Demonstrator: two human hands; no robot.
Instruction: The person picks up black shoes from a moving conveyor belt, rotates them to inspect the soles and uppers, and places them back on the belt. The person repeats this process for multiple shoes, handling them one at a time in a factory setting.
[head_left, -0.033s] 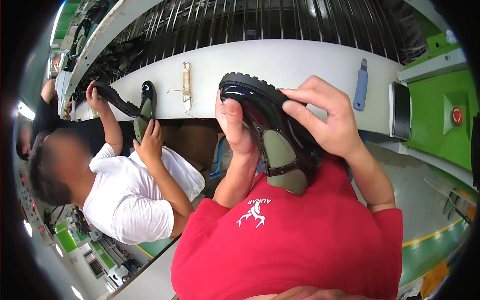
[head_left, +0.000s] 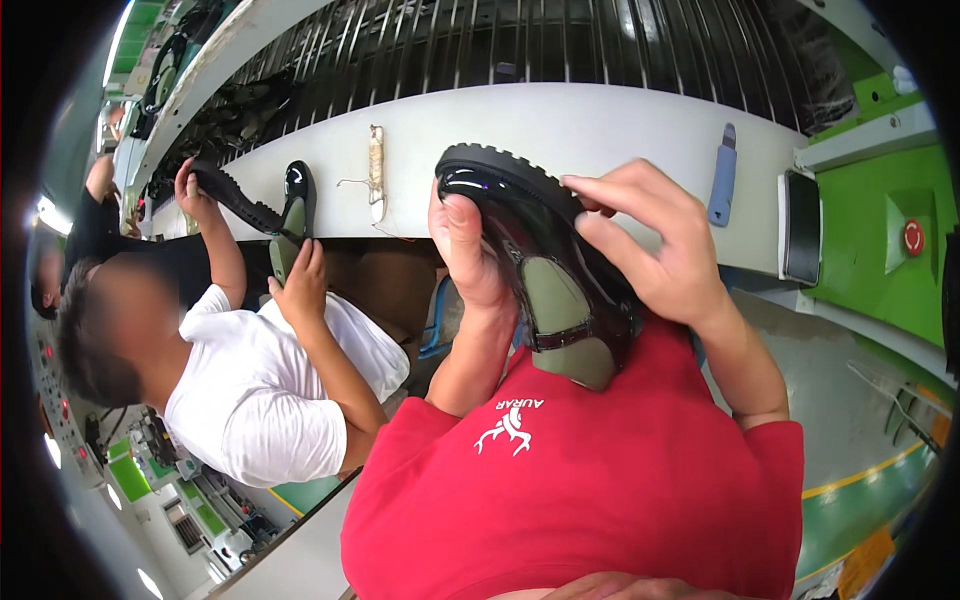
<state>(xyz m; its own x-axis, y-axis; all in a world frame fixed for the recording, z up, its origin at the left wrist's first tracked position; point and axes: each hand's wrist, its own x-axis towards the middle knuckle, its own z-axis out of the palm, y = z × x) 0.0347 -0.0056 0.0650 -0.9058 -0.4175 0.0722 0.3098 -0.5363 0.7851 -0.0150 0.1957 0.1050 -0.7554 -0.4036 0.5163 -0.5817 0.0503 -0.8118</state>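
A glossy black boot [head_left: 512, 218] with olive-green side panels and a thick lugged black sole [head_left: 500, 160] is tilted up in front of my chest, its toe pointing away from me. My left hand [head_left: 466, 255] grips it on the left of the toe, thumb on the shiny upper and the other fingers mostly hidden. On the other side, my right hand [head_left: 650, 235] has its fingers stretched and its thumb apart. Its fingertips are at the sole's right edge; whether they touch it, I cannot tell.
A white ledge [head_left: 540, 115] borders metal rollers [head_left: 480, 50]. On it lie a wrapped tool [head_left: 376, 170], a blue-handled blade [head_left: 722, 175] and a dark phone-like slab [head_left: 800, 225]. At left, a co-worker in a white shirt [head_left: 260, 400] holds a loose sole [head_left: 235, 200] and a boot [head_left: 296, 200].
My right hand's fingers have loosened slightly from the sole's edge, and the gap between thumb and fingers has widened. The boot and my left hand have barely moved.
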